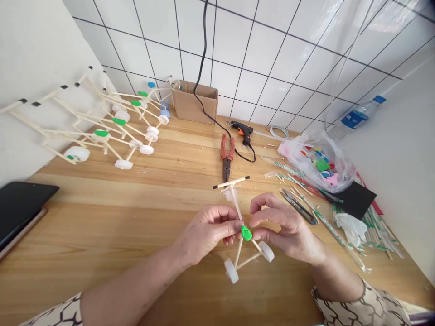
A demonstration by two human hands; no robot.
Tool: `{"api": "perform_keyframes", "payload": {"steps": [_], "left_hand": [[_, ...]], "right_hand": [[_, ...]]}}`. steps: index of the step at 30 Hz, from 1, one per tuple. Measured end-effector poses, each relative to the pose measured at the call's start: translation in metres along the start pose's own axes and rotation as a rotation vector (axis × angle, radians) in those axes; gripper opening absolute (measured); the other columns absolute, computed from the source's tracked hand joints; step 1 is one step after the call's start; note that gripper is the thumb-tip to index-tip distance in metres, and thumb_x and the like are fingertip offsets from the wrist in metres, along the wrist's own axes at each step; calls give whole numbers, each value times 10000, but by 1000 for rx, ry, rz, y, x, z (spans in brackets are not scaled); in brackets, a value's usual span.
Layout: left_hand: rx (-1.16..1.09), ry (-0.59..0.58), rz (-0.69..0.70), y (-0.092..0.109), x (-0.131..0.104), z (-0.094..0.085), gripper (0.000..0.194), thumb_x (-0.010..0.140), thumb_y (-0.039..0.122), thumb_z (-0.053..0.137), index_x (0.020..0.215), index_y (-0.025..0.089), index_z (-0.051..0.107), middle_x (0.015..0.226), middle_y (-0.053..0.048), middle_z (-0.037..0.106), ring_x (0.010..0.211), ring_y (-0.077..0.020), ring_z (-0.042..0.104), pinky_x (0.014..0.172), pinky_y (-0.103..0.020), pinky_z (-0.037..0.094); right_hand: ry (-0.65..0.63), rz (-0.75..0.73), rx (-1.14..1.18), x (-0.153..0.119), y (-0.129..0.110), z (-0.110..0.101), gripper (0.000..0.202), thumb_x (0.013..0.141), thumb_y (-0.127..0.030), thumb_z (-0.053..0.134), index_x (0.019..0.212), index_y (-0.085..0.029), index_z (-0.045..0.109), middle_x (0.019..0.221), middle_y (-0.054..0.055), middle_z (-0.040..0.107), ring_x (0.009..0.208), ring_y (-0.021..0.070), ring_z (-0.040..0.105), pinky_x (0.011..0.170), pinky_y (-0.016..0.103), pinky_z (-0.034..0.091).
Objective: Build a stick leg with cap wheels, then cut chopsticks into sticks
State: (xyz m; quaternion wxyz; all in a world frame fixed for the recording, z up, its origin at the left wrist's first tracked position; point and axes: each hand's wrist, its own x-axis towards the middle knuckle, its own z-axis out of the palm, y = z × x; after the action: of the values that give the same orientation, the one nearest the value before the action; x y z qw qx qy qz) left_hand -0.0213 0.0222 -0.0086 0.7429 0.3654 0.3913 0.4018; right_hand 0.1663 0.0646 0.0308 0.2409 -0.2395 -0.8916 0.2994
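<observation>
A small model tricycle of pale wooden sticks [236, 204] is held just above the table, with a green seat piece [246, 232], white cap-like wheels [267, 251] at the near end and a black-tipped handlebar [231, 182] at the far end. My left hand [212, 231] pinches its frame beside the green seat between thumb and fingers. To the right of the seat is my right hand [288, 226], its fingers bent and apart with nothing held. The right thumb tip is close to the seat; whether it touches cannot be told.
Several similar stick tricycles [124, 164] stand at left, near a cardboard box [199, 104]. Beyond the handlebar lie pliers [227, 156] and a glue gun [243, 131]. Snips [299, 207], sticks and a plastic bag [288, 151] of coloured pieces are at right; a phone [23, 208] lies left.
</observation>
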Motion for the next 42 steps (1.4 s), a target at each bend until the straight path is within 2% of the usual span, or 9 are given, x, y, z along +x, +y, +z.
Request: {"api": "perform_keyframes", "payload": {"steps": [8,18,23,28,35,42], "left_hand": [[22,-8,-33,2,-1,2,289,659,393,715,668,109,660,585,5,562,507,-71,434,526,-214,359],[14,9,-45,2,-1,3,310,646,409,722,646,112,636,570,15,557,501,-66,435,527,-208,356],[23,-5,-39,2,-1,2,292,664,401,708,640,121,631,562,21,547,494,-65,424,515,-206,346],[32,21,-24,2,-1,2,297,657,406,713,654,119,638,589,9,569,505,-72,444,527,-216,366],[12,86,15,1,0,3,292,656,404,708,612,130,614,536,31,523,475,-72,429,497,-216,342],[0,118,35,4,-1,4,260,656,364,712,605,131,607,535,35,533,483,-73,431,514,-219,344]], "right_hand": [[-12,-10,-9,1,0,1,136,849,-287,565,792,-178,623,850,43,545,809,142,525,751,315,446],[-15,11,36,0,2,-2,78,828,-245,599,806,-174,617,894,53,546,847,148,532,766,323,441],[-32,12,36,1,2,0,129,839,-285,580,786,-173,617,860,48,550,809,145,534,749,334,447],[33,-13,23,0,-3,-1,84,829,-256,592,869,-184,608,871,52,548,816,155,536,736,330,453],[104,-216,-274,-6,-10,6,250,804,-198,593,1050,-150,591,896,79,588,796,191,554,719,373,408],[208,-355,-607,-11,-7,18,235,800,-194,618,1027,-135,602,910,86,643,827,185,577,732,359,389]]}}
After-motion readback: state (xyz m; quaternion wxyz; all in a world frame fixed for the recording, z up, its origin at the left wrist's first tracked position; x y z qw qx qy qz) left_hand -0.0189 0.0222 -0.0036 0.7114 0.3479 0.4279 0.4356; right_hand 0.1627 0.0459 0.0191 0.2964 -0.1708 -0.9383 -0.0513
